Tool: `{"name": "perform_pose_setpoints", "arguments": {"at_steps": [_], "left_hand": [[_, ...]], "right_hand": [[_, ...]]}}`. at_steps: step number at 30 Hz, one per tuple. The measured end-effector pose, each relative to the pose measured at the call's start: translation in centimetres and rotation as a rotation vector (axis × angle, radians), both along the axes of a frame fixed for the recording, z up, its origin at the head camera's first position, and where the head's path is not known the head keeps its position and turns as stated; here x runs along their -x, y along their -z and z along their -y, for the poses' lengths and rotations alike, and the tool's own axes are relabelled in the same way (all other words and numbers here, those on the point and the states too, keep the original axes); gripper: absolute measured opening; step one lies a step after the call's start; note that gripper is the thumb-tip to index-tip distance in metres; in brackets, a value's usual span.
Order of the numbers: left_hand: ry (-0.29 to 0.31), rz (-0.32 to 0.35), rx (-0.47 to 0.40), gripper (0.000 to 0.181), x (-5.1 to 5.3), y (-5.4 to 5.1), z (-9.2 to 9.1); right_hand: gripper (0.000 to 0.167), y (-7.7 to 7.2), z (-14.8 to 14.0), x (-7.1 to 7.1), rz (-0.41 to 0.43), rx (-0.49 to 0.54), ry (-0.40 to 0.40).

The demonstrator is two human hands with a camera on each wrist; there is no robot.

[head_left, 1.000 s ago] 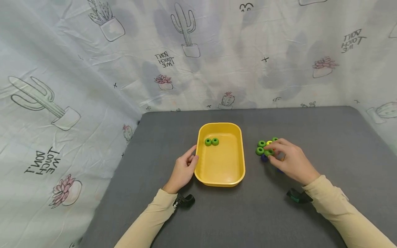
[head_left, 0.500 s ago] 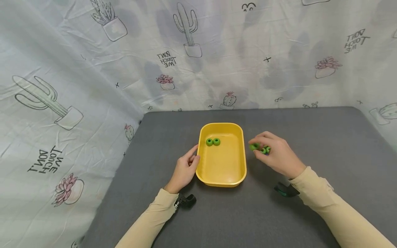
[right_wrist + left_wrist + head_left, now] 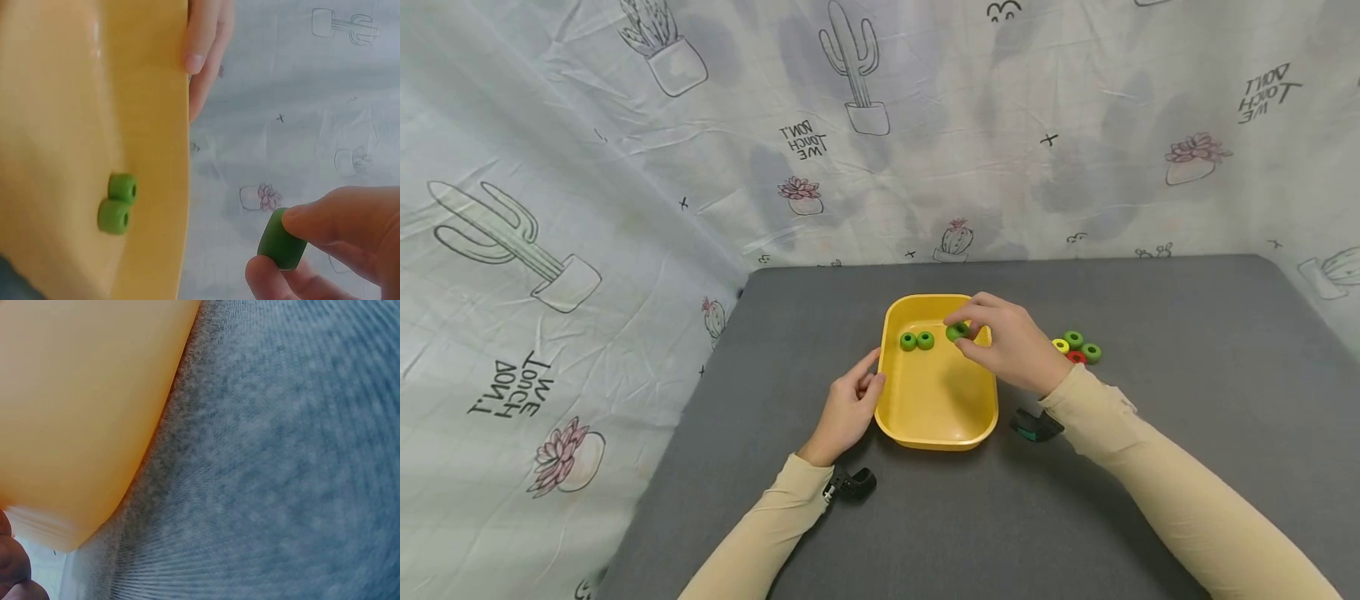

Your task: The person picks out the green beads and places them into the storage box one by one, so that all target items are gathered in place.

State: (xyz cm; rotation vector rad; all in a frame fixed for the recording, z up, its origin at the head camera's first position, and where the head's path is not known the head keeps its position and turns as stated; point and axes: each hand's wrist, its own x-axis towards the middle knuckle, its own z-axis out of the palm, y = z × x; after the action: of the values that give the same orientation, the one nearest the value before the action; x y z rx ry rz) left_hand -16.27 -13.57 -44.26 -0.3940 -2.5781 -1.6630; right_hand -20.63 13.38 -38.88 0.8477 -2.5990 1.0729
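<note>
My right hand (image 3: 1011, 343) pinches a green bead (image 3: 957, 332) between thumb and fingers, over the right side of a yellow tray (image 3: 928, 408). In the right wrist view that held bead (image 3: 278, 245) shows as a short, rounded cylinder. Two more green beads (image 3: 917, 341) lie side by side on the tray's floor, toward its far left. At the tray's left edge, my left hand (image 3: 844, 408) holds the rim, thumb and index finger against it. The left wrist view shows the tray's outer wall (image 3: 81, 406) close up, with a few curled fingers (image 3: 12, 556) beside it.
Right of the tray, a yellow bead (image 3: 1060, 345), a red bead (image 3: 1077, 357) and two green beads (image 3: 1082, 346) lie clustered on the grey table (image 3: 1180, 333). My right hand and forearm cover the area next to them. A patterned curtain (image 3: 925, 167) hangs behind the table.
My right hand has lifted a green bead from the cluster and carried it left, over the tray. The left hand and the tray stay where they were.
</note>
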Motion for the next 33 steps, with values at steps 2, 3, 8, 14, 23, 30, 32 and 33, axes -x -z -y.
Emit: {"name": "perform_pose_setpoints", "arguments": {"at_steps": [2,3,8,14,23,30,32,33], "left_hand": [[-0.002,-0.007,-0.001,0.046,0.0,0.0,0.0],[-0.004,-0.009,-0.001,0.046,0.0,0.0,0.0],[-0.006,-0.003,-0.002,0.045,0.0,0.1,-0.1],[-0.001,-0.004,-0.008,0.045,0.0,0.1,0.0],[-0.015,-0.012,-0.010,0.045,0.0,0.1,0.0],[-0.006,-0.001,-0.017,0.045,0.0,0.0,-0.1],[-0.001,0.005,-0.016,0.045,0.0,0.0,-0.1],[0.001,0.006,-0.017,0.045,0.0,0.0,0.0]], "right_hand": [[0.026,-0.1,0.6,0.5,0.012,0.001,-0.014],[0.027,-0.2,0.9,0.7,0.021,0.003,-0.020],[0.029,-0.3,2.1,1.5,0.082,-0.006,-0.025],[0.029,0.3,3.7,2.6,0.161,-0.022,-0.027],[0.028,1.2,6.3,4.5,0.198,-0.077,-0.046],[0.020,2.4,7.4,5.3,0.233,-0.078,-0.046],[0.018,2.7,7.7,5.5,0.230,-0.095,-0.042],[0.017,2.9,7.9,5.6,0.230,-0.104,-0.039]]}}
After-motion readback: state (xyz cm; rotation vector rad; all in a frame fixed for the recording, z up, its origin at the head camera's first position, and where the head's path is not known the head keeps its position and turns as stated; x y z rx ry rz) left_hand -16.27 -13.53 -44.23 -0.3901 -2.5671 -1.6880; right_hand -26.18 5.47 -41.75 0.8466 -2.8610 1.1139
